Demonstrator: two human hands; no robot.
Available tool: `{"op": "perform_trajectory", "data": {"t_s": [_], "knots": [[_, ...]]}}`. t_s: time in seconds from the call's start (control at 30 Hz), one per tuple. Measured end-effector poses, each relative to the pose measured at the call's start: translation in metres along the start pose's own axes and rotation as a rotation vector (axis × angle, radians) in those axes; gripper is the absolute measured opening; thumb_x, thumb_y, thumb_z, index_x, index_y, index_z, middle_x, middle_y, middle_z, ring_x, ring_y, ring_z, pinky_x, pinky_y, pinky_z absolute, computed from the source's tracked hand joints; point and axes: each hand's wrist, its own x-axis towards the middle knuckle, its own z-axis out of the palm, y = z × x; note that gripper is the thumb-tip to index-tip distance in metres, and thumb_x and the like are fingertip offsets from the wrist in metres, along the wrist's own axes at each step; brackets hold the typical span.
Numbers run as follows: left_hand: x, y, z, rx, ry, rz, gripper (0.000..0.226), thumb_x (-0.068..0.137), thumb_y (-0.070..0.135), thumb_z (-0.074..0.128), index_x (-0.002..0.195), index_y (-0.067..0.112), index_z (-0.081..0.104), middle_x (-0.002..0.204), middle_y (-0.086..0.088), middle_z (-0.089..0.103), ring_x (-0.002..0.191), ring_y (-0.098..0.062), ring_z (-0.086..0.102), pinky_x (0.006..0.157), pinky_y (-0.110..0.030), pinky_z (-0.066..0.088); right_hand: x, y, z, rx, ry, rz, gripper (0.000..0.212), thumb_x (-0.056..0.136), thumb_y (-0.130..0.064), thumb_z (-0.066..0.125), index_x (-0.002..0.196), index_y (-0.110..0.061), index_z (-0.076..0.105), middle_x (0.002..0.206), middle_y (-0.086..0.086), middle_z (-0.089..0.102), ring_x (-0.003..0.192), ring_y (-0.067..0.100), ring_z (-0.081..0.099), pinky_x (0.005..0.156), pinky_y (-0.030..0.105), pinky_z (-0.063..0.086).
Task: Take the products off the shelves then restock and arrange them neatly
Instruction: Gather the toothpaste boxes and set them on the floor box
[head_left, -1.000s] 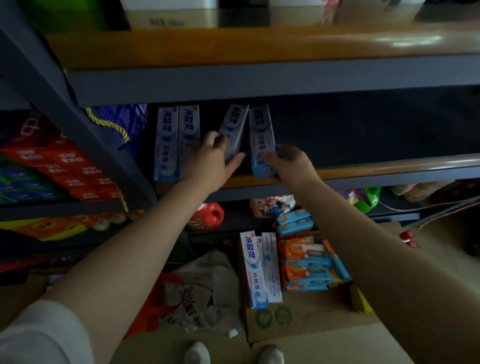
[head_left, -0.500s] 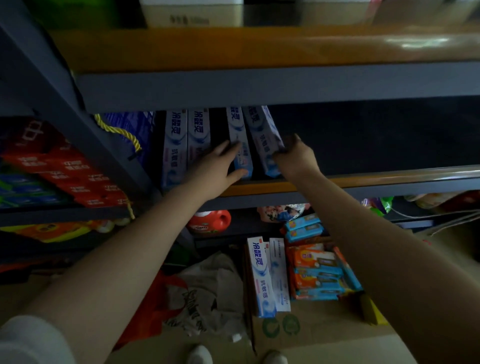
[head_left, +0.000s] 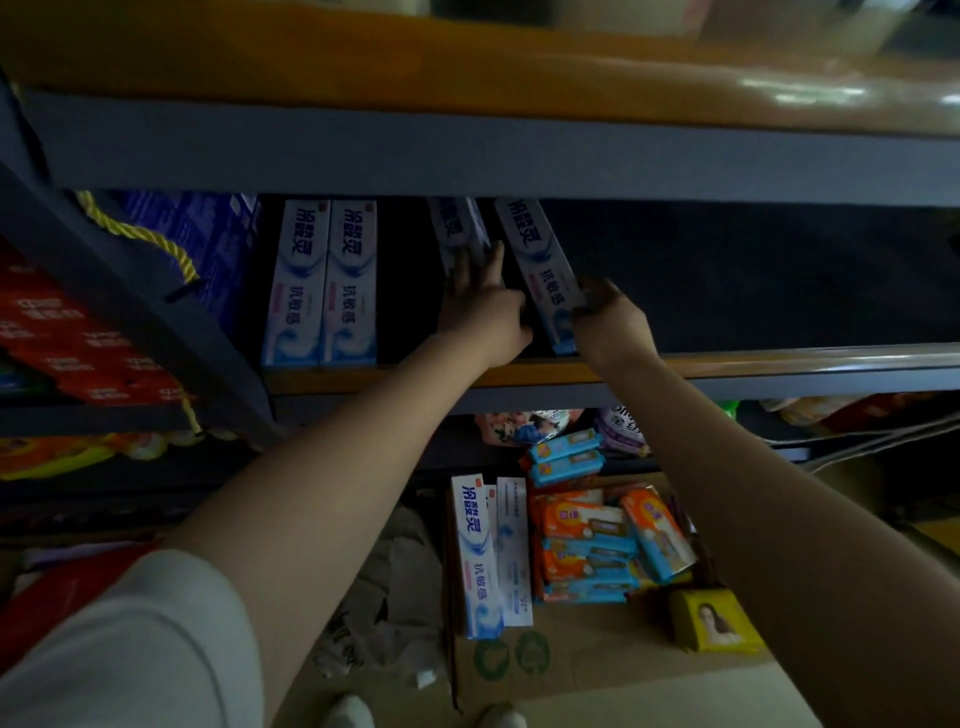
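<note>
The left hand (head_left: 480, 306) lays straight fingers against one tilted toothpaste box (head_left: 460, 231); the right hand (head_left: 605, 317) grips another toothpaste box (head_left: 543, 270) on the shelf (head_left: 727, 364).

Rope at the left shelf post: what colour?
Yellow rope, clearest in the head view.

1. The light is dim; a pale glare lies on the orange top shelf board (head_left: 571, 67) toward 1 o'clock.
2. A grey-blue steel beam (head_left: 467, 150) runs under that board across the view.
3. A slanted grey upright (head_left: 156, 312) stands at 9 o'clock.
4. The pale floor (head_left: 649, 696) shows at 6 o'clock, with flattened cardboard (head_left: 597, 660) lying on it.
</note>
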Motion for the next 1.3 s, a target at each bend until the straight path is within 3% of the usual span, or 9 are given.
{"op": "perform_trajectory", "data": {"t_s": [0.3,0.4,0.5,0.63,0.77,1.0,1.17,1.23,1.3], "knots": [[-0.030,-0.024,-0.008,0.016,-0.042,0.038,0.067,0.096,0.046,0.038,0.149,0.016,0.011,0.158,-0.005,-0.001,0.144,-0.024,0.006,0.114,-0.035,0.014,0.006,-0.004,0.009,-0.008,-0.113,-0.041,0.039,0.095,-0.017,0.043,0.134,-0.015,0.043,0.122,0.013,0.058,0.088,0.021,0.053,0.068,0.027,0.039],[-0.050,-0.040,-0.026,-0.072,0.003,0.055,0.060,0.098,0.039,0.038,0.149,0.019,0.012,0.156,-0.004,0.013,0.140,-0.023,0.022,0.108,-0.033,0.026,0.006,-0.017,0.022,0.014,-0.166,-0.067,0.035,0.095,-0.017,0.044,0.130,-0.014,0.046,0.118,0.010,0.060,0.082,0.017,0.054,0.064,0.026,0.041],[-0.068,-0.071,-0.034,0.068,0.100,-0.022,0.054,0.098,0.040,0.034,0.148,0.025,0.018,0.157,-0.002,0.005,0.143,-0.026,0.006,0.113,-0.041,0.016,0.003,-0.030,0.036,0.024,-0.193,-0.094,0.035,0.095,-0.017,0.042,0.130,-0.015,0.046,0.111,0.007,0.060,0.071,0.010,0.052,0.054,0.021,0.040],[-0.085,-0.098,-0.027,0.108,0.009,-0.150,0.059,0.096,0.049,0.031,0.148,0.030,0.013,0.157,-0.004,-0.004,0.143,-0.028,-0.005,0.115,-0.045,0.006,-0.003,-0.044,0.055,-0.119,-0.232,-0.112,0.037,0.093,-0.018,0.043,0.129,-0.009,0.047,0.127,0.015,0.049,0.114,0.032,0.048,0.087,0.034,0.043],[-0.092,-0.109,-0.028,0.056,0.011,-0.116,0.061,0.095,0.051,0.033,0.147,0.037,0.005,0.157,-0.004,-0.005,0.144,-0.025,-0.007,0.115,-0.042,0.004,-0.012,-0.051,0.072,-0.146,-0.214,-0.102,0.033,0.091,-0.022,0.045,0.121,-0.008,0.051,0.118,0.016,0.056,0.105,0.033,0.054,0.090,0.044,0.048],[-0.096,-0.110,-0.028,0.094,0.001,-0.104,0.056,0.096,0.049,0.032,0.147,0.033,0.016,0.157,-0.003,-0.004,0.144,-0.022,-0.007,0.114,-0.043,0.006,-0.025,-0.046,0.067,-0.166,-0.184,-0.270,0.031,0.095,-0.026,0.046,0.122,-0.013,0.054,0.114,0.011,0.061,0.097,0.024,0.056,0.085,0.037,0.048],[-0.126,-0.084,0.007,0.081,0.360,0.301,0.041,0.091,0.026,0.044,0.127,0.008,0.051,0.140,-0.014,0.044,0.135,-0.028,0.031,0.111,-0.044,0.028,-0.076,-0.004,0.061,-0.123,0.311,-0.483,0.033,0.089,-0.024,0.040,0.111,-0.007,0.059,0.106,0.015,0.057,0.096,0.033,0.051,0.077,0.041,0.041],[-0.147,-0.077,0.043,-0.007,0.427,0.430,0.033,0.086,0.018,0.046,0.116,0.007,0.058,0.123,-0.014,0.054,0.120,-0.026,0.043,0.103,-0.039,0.036,-0.096,0.031,0.068,-0.050,0.212,-0.412,0.027,0.088,-0.021,0.042,0.104,-0.005,0.057,0.105,0.015,0.055,0.093,0.032,0.053,0.072,0.039,0.044],[-0.168,-0.075,0.088,-0.133,0.275,0.348,0.031,0.085,0.017,0.048,0.113,0.008,0.058,0.114,-0.012,0.055,0.107,-0.023,0.048,0.092,-0.036,0.040,-0.110,0.069,0.080,-0.087,0.051,-0.301,0.018,0.089,-0.009,0.048,0.103,-0.003,0.058,0.104,0.016,0.056,0.090,0.034,0.056,0.070,0.037,0.044]]}}
